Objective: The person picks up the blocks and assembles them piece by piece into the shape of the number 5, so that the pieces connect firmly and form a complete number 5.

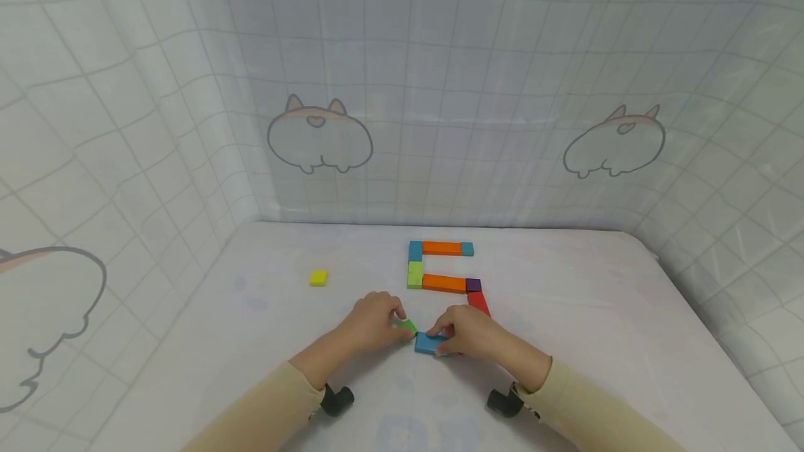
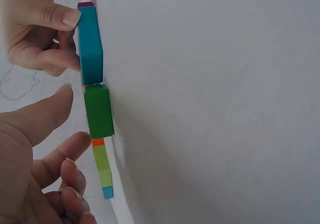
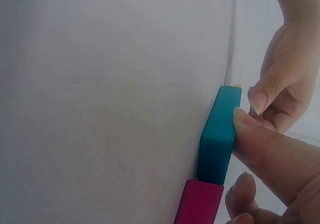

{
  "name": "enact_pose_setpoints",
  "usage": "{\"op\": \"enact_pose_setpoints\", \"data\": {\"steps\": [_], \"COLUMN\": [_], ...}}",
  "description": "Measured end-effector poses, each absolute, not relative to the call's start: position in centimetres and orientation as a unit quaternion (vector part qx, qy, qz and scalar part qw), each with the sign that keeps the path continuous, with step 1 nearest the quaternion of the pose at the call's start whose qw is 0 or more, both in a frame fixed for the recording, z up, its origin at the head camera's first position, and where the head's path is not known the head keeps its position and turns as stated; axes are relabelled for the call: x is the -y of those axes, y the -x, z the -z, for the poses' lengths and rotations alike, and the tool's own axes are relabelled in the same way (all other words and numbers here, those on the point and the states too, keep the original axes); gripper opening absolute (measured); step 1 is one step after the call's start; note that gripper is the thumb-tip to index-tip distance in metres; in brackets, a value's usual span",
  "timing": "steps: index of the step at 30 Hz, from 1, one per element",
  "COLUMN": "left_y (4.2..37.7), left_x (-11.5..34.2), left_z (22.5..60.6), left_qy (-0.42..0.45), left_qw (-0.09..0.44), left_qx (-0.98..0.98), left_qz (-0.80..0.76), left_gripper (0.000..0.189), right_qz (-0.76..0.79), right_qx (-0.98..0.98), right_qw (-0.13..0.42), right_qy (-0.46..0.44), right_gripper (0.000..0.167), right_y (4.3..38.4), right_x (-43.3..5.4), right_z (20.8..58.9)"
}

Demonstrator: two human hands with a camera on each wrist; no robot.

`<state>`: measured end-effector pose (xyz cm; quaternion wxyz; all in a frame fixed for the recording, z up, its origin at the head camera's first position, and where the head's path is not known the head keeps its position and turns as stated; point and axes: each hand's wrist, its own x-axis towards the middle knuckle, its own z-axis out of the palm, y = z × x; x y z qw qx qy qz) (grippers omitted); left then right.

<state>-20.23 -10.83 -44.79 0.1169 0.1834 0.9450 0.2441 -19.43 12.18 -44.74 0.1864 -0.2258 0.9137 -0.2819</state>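
My right hand (image 1: 471, 331) pinches a blue rectangular block (image 1: 427, 343) between thumb and index finger; the block lies on the white table. A green block (image 2: 99, 111) meets its left end, angled to it. Around the green block, my left hand (image 1: 375, 319) has its fingers apart. In the left wrist view the left thumb (image 2: 62, 101) stands clear of that block and the index fingertip is right at its corner. A red block (image 1: 479, 303) lies beyond the right hand, partly hidden by it, its end close to the blue block in the right wrist view.
Farther back, flat blocks form a line with bends: a small teal block (image 1: 467, 249), orange block (image 1: 442, 248), blue block (image 1: 415, 251), light green block (image 1: 414, 275), second orange block (image 1: 444, 283) and purple block (image 1: 474, 285). A yellow block (image 1: 318, 278) lies apart at left.
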Motion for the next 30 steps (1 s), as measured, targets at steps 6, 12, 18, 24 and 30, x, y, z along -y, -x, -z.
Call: {"op": "enact_pose_setpoints", "data": {"steps": [6, 12, 18, 24, 30], "left_y": [20.3, 20.5, 20.9, 21.7, 22.5], "left_x": [11.2, 11.8, 12.7, 14.0, 15.7], "left_z": [44.4, 44.1, 44.0, 43.8, 43.6], "left_qy": [-0.167, -0.149, -0.144, -0.136, -0.102], "left_qw": [0.116, 0.101, 0.072, 0.025, -0.010], "left_qx": [-0.944, -0.944, -0.952, -0.958, -0.958], "left_qz": [-0.260, -0.275, -0.261, -0.252, -0.267], "left_gripper": [0.031, 0.030, 0.029, 0.027, 0.030], "right_qz": [0.288, 0.289, 0.288, 0.293, 0.299], "right_qx": [-0.912, -0.914, -0.914, -0.913, -0.911], "right_qw": [0.190, 0.197, 0.199, 0.201, 0.201], "right_qy": [0.221, 0.208, 0.204, 0.202, 0.202], "right_gripper": [0.025, 0.024, 0.024, 0.024, 0.025], "right_y": [19.4, 19.4, 19.3, 19.3, 19.2], "right_x": [-12.2, -12.2, -12.1, -12.1, -12.2], "right_z": [44.8, 44.9, 44.9, 44.9, 44.8]}}
